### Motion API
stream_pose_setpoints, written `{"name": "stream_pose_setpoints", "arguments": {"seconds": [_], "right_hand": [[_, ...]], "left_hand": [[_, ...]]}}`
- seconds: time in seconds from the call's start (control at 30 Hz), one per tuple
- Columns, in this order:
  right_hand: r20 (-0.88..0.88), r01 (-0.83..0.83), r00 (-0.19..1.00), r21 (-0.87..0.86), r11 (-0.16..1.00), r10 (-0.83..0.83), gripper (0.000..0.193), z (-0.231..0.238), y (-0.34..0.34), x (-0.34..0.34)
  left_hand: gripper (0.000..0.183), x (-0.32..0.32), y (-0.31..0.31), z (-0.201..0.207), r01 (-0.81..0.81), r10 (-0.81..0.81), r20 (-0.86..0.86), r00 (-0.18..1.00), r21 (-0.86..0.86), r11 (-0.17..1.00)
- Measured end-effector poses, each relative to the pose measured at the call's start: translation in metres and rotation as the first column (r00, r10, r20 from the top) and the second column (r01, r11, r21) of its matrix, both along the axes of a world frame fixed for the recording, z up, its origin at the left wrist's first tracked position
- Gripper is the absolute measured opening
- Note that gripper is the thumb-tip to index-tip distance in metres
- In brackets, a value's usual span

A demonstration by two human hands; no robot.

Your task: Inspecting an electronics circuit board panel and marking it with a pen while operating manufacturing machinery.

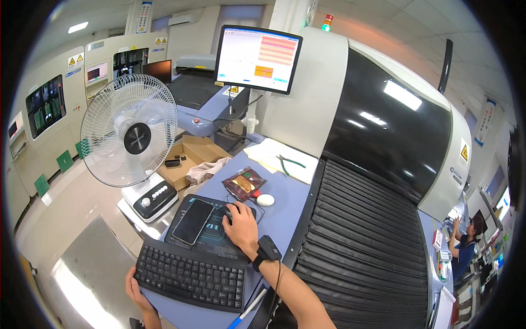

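My right hand [240,226] rests over a black computer mouse [227,214], its fingers curved around it on a dark mouse pad [211,239]. At the near left corner of a black keyboard [192,274], my left hand [136,289] has its fingers closed around the edge, partly hidden. A dark smartphone [193,220] lies on the pad left of the mouse. Beyond my right hand are a dark red foil packet [244,183] and a white round object [266,200]. A black strap with a small device [268,248] sits on my right wrist.
A fan [130,131] stands left, before an open cardboard box [192,151]. Green-handled pliers [290,162] lie on paper. A monitor [258,57] hangs above. Black ribbed bellows [367,236] of a large machine border the blue desk [293,203]. A pen [249,308] lies near. Far right, a person [467,247] sits.
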State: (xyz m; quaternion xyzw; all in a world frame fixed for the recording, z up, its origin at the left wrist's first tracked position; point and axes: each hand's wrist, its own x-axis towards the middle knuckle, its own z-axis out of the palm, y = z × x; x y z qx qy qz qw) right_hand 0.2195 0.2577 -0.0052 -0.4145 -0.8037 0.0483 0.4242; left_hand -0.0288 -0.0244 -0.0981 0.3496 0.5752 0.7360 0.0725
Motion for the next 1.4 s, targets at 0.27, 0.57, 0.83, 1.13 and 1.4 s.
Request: {"name": "stream_pose_setpoints", "arguments": {"seconds": [0.27,0.57,0.83,1.13,1.4], "right_hand": [[0.002,-0.037,0.999,-0.083,0.996,0.038,0.041,0.005,-0.003,0.005],[0.025,-0.046,0.999,-0.081,0.996,0.048,0.041,0.008,-0.005,0.007],[0.013,-0.077,0.997,-0.071,0.994,0.078,0.04,0.008,-0.004,0.006],[0.05,-0.072,0.996,-0.049,0.996,0.074,0.043,0.006,-0.004,0.007],[0.053,-0.046,0.997,-0.064,0.997,0.049,0.041,0.008,-0.007,0.008]], "left_hand": [[0.057,0.015,0.0,0.003,0.033,-0.056,0.276,0.96,0.086,0.996],[0.055,0.015,-0.005,0.005,0.008,-0.015,0.264,0.964,0.028,1.0],[0.057,0.011,-0.006,0.004,0.013,-0.02,0.318,0.948,0.023,1.0],[0.061,0.014,-0.006,0.009,-0.095,0.115,0.173,0.978,-0.123,0.988],[0.064,0.019,-0.004,0.021,-0.097,0.122,0.195,0.973,-0.13,0.987]]}}
